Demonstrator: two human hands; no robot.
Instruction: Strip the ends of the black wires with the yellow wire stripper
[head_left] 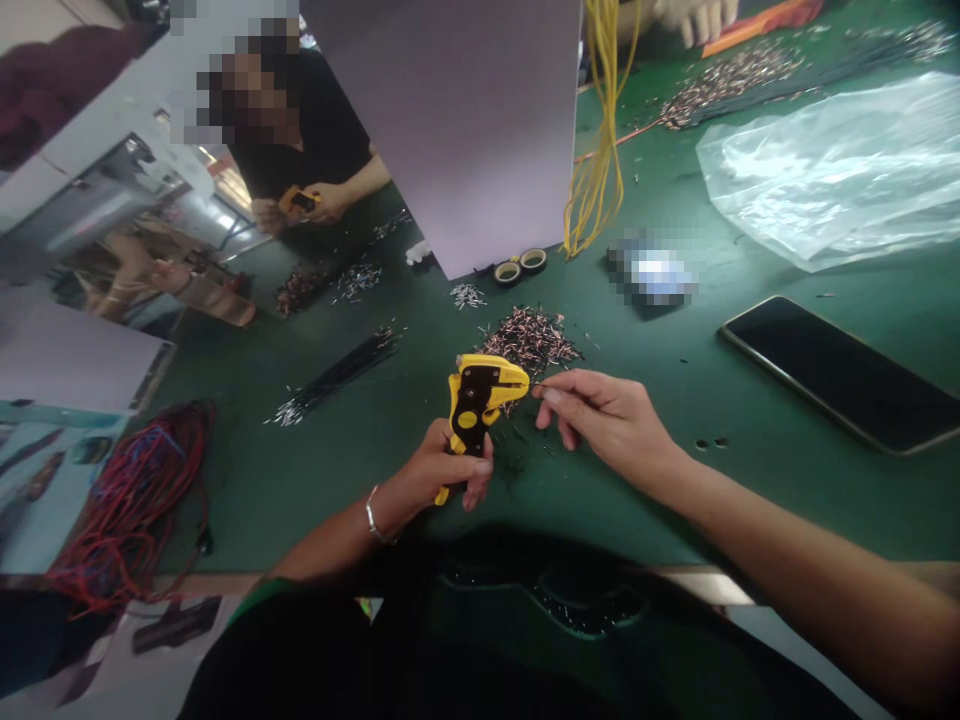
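On the green counter (255, 490) lies a heap of short wires (536, 335) — stripping seems the step in hand: the left grip (459, 468) wraps a yellow wire stripper (472, 405), the right grip (596, 405) pinches 1 thin wire (535, 389) at its nose — next calls for steady alignment, then a squeeze

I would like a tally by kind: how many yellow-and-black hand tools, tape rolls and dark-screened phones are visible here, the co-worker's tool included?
Yellow-and-black hand tools: 2
Tape rolls: 2
Dark-screened phone: 1
Total: 5
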